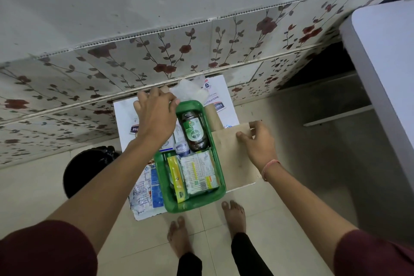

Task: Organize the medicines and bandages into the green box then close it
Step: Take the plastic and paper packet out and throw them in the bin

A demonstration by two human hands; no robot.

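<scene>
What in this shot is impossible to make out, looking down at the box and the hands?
- Head view: what the left hand touches; the hand itself covers it.
- Lid of the green box: none identifiable.
- Print on the cotton swab pack: too small.
- Strips beside the box: blurred labels.

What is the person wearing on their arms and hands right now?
Both hands are bare: no gloves or rings visible on the left hand or right hand. Dark maroon sleeves are pushed up above the elbows, leaving the forearms uncovered. A thin pinkish-red thread band circles the right wrist.
</scene>
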